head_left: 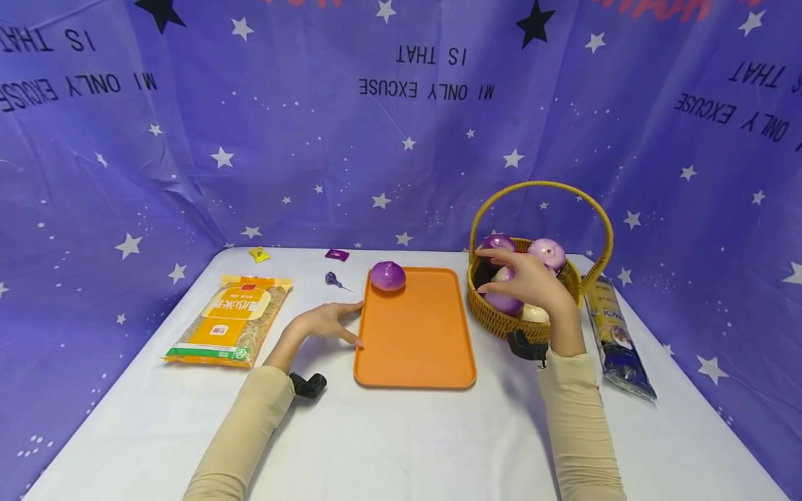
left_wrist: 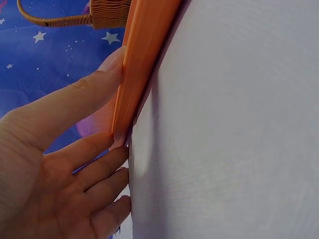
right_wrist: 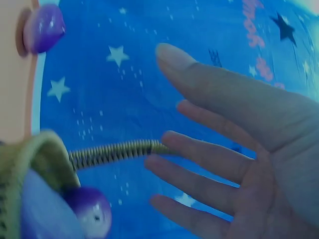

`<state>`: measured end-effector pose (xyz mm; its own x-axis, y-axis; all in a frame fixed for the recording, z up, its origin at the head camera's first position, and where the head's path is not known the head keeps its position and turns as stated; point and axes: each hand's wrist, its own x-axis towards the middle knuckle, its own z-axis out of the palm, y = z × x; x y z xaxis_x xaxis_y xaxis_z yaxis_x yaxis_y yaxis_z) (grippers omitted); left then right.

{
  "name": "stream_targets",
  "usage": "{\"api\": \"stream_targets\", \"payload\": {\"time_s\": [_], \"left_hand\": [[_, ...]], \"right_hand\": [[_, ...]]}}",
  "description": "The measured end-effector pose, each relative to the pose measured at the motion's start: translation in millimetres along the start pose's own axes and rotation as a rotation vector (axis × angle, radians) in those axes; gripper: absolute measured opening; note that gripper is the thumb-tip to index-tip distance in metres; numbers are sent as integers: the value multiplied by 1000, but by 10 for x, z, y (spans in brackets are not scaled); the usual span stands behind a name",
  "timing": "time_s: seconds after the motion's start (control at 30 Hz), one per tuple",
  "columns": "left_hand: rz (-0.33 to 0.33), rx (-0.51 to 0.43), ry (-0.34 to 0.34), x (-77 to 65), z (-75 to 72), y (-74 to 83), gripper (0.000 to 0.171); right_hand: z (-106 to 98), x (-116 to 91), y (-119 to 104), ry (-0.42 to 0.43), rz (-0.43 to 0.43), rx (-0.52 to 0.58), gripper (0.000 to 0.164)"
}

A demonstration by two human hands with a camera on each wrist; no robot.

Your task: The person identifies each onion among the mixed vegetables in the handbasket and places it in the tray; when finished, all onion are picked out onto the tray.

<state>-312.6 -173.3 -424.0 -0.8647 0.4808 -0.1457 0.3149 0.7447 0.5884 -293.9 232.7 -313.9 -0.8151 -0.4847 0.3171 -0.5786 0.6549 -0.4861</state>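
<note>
Onion: purple, on the tray's far left corner.
Tray: orange, flat on the table.
Left hand: thumb and fingertips touch the tray's left edge without clasping; light pressure should steady it.
Basket: right of the tray, holding more onions.
Right hand: over the basket, fingers apart, empty; should avoid the handle.

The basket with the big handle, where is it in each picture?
Head: the basket is right of the middle, partly hidden by the right hand.
Left wrist: the basket is at the top left, cut off by the edge.
Right wrist: the basket is at the lower left, also cut off.
Shared landmark: the orange tray, paler in the right wrist view.
</note>
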Motion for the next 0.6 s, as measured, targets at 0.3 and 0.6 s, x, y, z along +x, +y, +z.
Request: {"api": "stream_targets", "payload": {"time_s": [0.3,0.6], "left_hand": [[-4,0,-4,-23,-8,10,98],[-4,1,0,-18,-8,22,98]], "right_hand": [[-120,-134,255,-50,82,-7,57],[-118,-193,428,-155,151,-4,49]]}}
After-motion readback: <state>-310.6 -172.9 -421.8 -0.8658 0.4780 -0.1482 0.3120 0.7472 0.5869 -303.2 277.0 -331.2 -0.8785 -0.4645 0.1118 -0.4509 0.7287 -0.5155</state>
